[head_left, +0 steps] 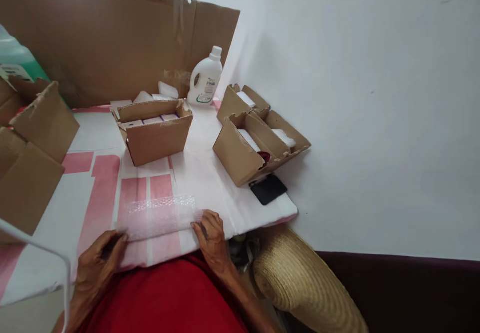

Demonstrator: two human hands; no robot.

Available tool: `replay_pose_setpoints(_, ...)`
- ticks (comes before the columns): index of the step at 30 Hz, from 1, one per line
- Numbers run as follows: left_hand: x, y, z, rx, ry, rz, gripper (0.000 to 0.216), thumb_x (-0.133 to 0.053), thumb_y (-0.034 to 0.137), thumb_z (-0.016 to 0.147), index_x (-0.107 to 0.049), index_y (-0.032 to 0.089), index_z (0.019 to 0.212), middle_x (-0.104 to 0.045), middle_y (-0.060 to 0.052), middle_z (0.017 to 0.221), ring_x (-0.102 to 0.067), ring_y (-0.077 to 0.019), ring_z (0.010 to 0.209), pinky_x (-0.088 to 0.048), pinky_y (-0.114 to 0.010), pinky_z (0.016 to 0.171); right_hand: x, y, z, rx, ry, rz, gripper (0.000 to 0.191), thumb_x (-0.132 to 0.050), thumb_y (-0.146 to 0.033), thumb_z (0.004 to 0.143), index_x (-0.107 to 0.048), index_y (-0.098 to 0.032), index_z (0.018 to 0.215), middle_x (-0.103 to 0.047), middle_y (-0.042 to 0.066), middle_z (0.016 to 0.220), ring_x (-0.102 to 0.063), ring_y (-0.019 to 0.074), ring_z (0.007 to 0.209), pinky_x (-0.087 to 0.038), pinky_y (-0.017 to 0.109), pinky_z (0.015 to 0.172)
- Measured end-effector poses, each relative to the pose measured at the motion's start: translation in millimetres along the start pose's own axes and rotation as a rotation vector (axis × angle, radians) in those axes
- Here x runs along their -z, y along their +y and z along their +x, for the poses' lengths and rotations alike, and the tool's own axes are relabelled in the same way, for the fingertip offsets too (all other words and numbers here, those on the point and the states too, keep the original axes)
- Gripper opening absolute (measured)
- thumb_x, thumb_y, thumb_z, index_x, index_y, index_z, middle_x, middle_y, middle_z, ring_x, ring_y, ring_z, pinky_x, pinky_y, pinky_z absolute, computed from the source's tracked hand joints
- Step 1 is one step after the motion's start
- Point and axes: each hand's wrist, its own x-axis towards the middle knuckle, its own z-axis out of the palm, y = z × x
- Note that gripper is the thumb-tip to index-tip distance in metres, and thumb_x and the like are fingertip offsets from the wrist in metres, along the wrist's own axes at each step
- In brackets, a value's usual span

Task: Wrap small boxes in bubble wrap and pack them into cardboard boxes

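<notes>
A clear sheet of bubble wrap (pixel 159 216) lies across the front of the table, its near edge close to the table edge. My left hand (pixel 99 260) pinches its left near corner between thumb and fingers. At the opposite end, my right hand (pixel 210 233) grips the right side with bent fingers. The wrap looks slightly blurred, and the cloth's pink stripes show through it. Beyond it stands a cardboard box (pixel 157 142) holding several small white packs with purple edges.
Divided cardboard boxes (pixel 240 155) stand at the right beside a black phone (pixel 268 189). A white jug (pixel 205 78) is at the back, before a cardboard panel (pixel 112 43). More boxes (pixel 33 183) and a green-liquid bottle (pixel 22 58) fill the left. A straw hat (pixel 300 278) sits below the table.
</notes>
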Motion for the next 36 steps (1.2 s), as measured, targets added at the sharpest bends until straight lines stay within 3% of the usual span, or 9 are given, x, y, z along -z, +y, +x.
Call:
replay_pose_setpoints(6,-9,2,-1,-0.034,0.094,0.148,0.06,-0.056,0.059,0.082,-0.059,0.021,0.128,-0.071,-0.002,0.086,-0.065,-0.0172,0.069,-0.053,-0.029,0.07,-11,-8,2,-0.09,0.08,-0.044,0.017,-0.056,-0.025,0.099,-0.06,-0.021,0.083,-0.065,0.007,0.1,-0.056,0.0243,0.099,-0.043,0.041,0.09)
replay_pose_setpoints(10,-14,-2,-1,-0.105,0.105,0.217,0.06,-0.053,0.054,0.086,-0.053,0.02,0.136,-0.07,-0.002,0.09,-0.063,-0.0156,0.067,-0.053,-0.028,0.068,-14,-9,4,-0.102,0.117,-0.036,0.018,-0.059,-0.025,0.096,-0.056,-0.022,0.078,-0.065,0.007,0.099,-0.056,0.0244,0.099,-0.043,0.041,0.089)
replay_pose_setpoints(14,-19,-8,0,-0.248,0.162,0.291,0.057,-0.051,0.049,0.09,-0.053,0.017,0.137,-0.066,-0.004,0.09,-0.065,-0.0192,0.08,-0.055,-0.033,0.083,-13,-10,5,-0.126,0.112,-0.012,0.019,-0.063,-0.021,0.093,-0.053,-0.022,0.078,-0.064,0.005,0.097,-0.056,0.0241,0.098,-0.042,0.04,0.089)
replay_pose_setpoints(17,-21,-8,2,-0.325,0.187,0.331,0.059,-0.05,0.045,0.093,-0.048,0.014,0.143,-0.064,-0.006,0.093,-0.064,-0.0206,0.081,-0.055,-0.036,0.082,-13,-11,6,-0.154,0.11,-0.007,0.018,-0.066,-0.015,0.089,-0.053,-0.022,0.079,-0.062,0.004,0.094,-0.055,0.0236,0.097,-0.041,0.039,0.089)
replay_pose_setpoints(21,-21,-3,0,-0.492,0.294,0.482,0.057,-0.054,0.034,0.094,-0.044,0.016,0.147,-0.064,-0.015,0.116,-0.063,-0.0285,0.101,-0.05,-0.045,0.094,-14,-12,8,-0.175,0.102,-0.01,0.021,-0.068,-0.009,0.084,-0.052,-0.022,0.079,-0.062,0.003,0.093,-0.054,0.0231,0.096,-0.04,0.038,0.088)
replay_pose_setpoints(23,-23,-2,-2,-0.656,0.242,0.54,0.051,-0.052,0.022,0.094,-0.048,0.022,0.145,-0.064,-0.015,0.126,-0.06,-0.0298,0.115,-0.044,-0.046,0.101,-15,-13,9,-0.179,0.106,-0.012,0.023,-0.068,-0.007,0.083,-0.052,-0.022,0.077,-0.062,0.002,0.093,-0.054,0.0229,0.095,-0.04,0.038,0.088)
replay_pose_setpoints(27,-31,-4,-4,-0.937,-0.034,0.53,0.047,-0.05,0.016,0.093,-0.056,0.028,0.138,-0.069,-0.007,0.125,-0.061,-0.0237,0.117,-0.042,-0.036,0.1,-15,-13,10,-0.18,0.108,-0.026,0.022,-0.067,-0.008,0.084,-0.052,-0.022,0.077,-0.062,0.002,0.091,-0.055,0.0233,0.094,-0.041,0.039,0.087)
replay_pose_setpoints(33,-37,-8,-3,-0.988,-0.02,0.565,0.039,-0.052,0.024,0.095,-0.062,0.024,0.132,-0.069,-0.009,0.128,-0.061,-0.0248,0.119,-0.042,-0.036,0.098,0,-2,12,-0.126,0.227,-0.034,0.015,-0.054,-0.006,0.089,-0.057,-0.021,0.091,-0.062,0.007,0.098,-0.057,0.0246,0.1,-0.048,0.04,0.089)
replay_pose_setpoints(36,-36,-8,-2,-1.024,-0.013,0.583,0.039,-0.052,0.023,0.095,-0.062,0.022,0.133,-0.068,-0.01,0.129,-0.06,-0.0253,0.121,-0.041,-0.037,0.098,3,-11,13,0.001,0.297,-0.11,0.018,-0.048,-0.007,0.094,-0.06,-0.019,0.102,-0.064,0.012,0.108,-0.058,0.0255,0.108,-0.05,0.043,0.093)
